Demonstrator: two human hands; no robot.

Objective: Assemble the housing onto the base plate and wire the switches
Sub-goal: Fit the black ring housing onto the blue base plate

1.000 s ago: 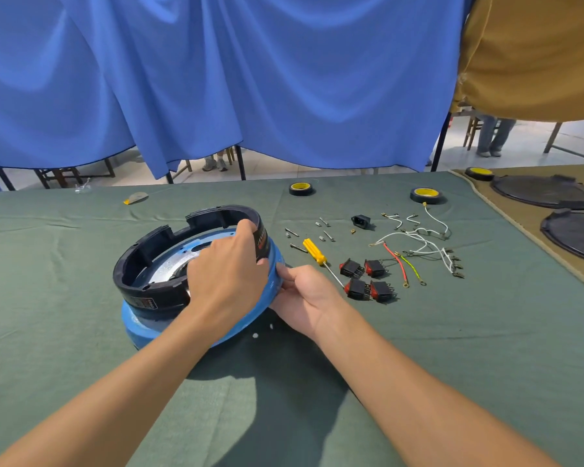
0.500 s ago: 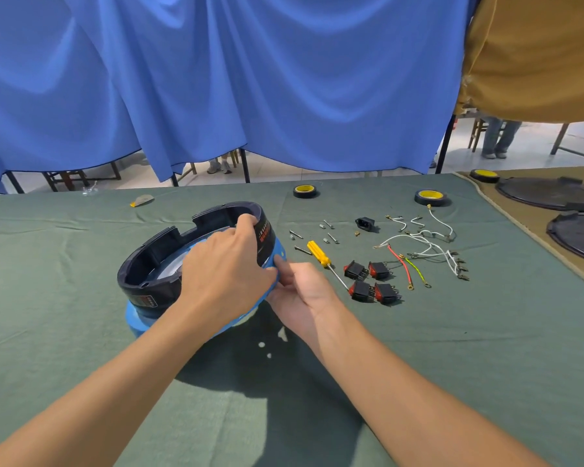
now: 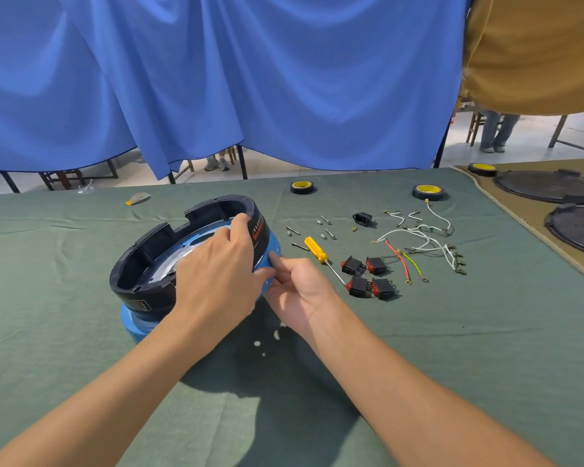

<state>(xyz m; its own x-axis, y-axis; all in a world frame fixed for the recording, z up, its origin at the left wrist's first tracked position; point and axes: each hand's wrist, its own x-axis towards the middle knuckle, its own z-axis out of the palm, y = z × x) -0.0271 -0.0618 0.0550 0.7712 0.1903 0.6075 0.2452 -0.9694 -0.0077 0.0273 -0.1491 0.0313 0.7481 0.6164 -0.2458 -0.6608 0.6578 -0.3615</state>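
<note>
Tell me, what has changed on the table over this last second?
The black housing and the blue base plate under it tipped up further: their right edge rose off the green cloth. The left hand kept gripping the housing's rim, the right hand the plate's edge. The screwdriver and rocker switches lay untouched.

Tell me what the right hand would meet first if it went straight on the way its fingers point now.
The blue base plate: the right hand points up-left, and its fingers hold the plate's raised edge. Just behind stands the black housing, though depth is unclear.
</note>
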